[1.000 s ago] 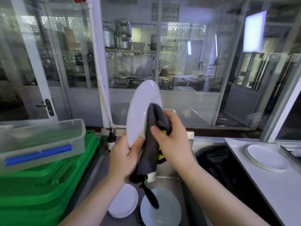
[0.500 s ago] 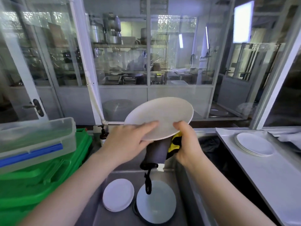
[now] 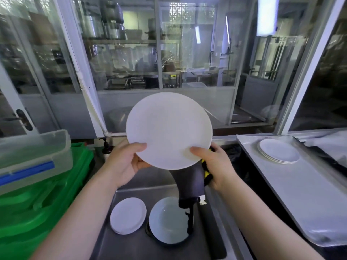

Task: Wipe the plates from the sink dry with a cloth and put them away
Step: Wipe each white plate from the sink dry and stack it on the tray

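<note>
At the far left a clear plastic box with a blue clip sits on top of green crates. Just right of them, at the far edge of the metal sink, stands a dark pump bottle. In the middle, above the sink, a person holds up a round white plate, tilted so its flat face looks toward the camera. The left hand grips the plate's lower left rim, thumb on the front and fingers curled behind. The right hand grips the lower right rim the same way, thumb on the front, and it also holds a dark grey cloth with yellow trim, bunched against the back of the plate and hanging down toward the sink. In the sink basin below lie a small stack of white plates on the left and, just beside it on the right, a wider pale plate, with the cloth's hanging end in front of it. To the right, on a grey counter, rests another stack of white plates, well apart from the sink. Glass partitions fill the far side.
</note>
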A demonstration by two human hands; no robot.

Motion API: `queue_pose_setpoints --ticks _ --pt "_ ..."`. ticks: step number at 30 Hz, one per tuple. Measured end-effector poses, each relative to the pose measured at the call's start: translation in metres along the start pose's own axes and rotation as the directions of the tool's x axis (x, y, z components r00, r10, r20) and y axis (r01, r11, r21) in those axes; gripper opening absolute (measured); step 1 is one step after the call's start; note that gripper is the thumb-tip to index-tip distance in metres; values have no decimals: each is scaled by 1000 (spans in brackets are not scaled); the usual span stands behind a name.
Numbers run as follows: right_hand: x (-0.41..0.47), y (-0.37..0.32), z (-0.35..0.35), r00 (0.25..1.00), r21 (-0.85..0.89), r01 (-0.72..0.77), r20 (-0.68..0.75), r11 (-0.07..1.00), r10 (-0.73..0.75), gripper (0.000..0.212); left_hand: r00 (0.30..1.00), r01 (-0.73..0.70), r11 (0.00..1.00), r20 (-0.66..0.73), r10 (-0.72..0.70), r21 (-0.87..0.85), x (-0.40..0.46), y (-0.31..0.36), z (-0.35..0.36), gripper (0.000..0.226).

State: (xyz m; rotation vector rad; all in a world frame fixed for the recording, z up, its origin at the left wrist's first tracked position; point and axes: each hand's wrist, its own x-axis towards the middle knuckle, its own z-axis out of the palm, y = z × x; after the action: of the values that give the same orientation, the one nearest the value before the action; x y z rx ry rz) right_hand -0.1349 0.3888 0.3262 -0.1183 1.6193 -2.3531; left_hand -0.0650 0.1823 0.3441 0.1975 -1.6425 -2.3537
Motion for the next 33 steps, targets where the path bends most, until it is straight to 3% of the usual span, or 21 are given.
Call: queue_pose_setpoints --ticks 3,5,7,10,12,17,20,23,26,33 --pt "1 -2 -9 1000 104 -19 12 994 18 29 997 -45 999 -58 46 23 -1 -9 -3 32" --pt "2 -3 -14 998 95 55 -40 994 -52 30 989 -94 994 -111 99 55 -3 -14 -3 36" --pt "1 -5 -15 968 -121 230 -75 966 -240 43 976 -137 985 -157 152 104 -4 -19 -3 40" --pt "1 -11 -4 849 -488 482 55 728 -525 53 972 -134 978 -172 161 161 -9 -28 -3 40" --pt "9 -16 6 807 -605 515 103 607 -581 48 979 -117 969 -137 149 216 -15 -37 0 40" --pt "21 -23 38 728 -734 605 352 309 -589 49 994 -112 927 41 104 358 -28 -53 13 42" --pt "4 -13 55 634 -634 745 579 206 -513 56 992 -126 930 27 125 345 -29 -57 12 37" --pt "-12 5 60 559 -555 821 732 134 -390 55 994 -99 966 -28 109 239 -30 -59 5 49" --pt "-18 19 56 519 -513 851 791 112 -324 45 994 -99 976 -17 104 195 -33 -59 -4 50" --pt "-19 24 45 540 -546 837 807 47 -240 35 990 -93 996 107 94 -12 -37 -65 -13 57"
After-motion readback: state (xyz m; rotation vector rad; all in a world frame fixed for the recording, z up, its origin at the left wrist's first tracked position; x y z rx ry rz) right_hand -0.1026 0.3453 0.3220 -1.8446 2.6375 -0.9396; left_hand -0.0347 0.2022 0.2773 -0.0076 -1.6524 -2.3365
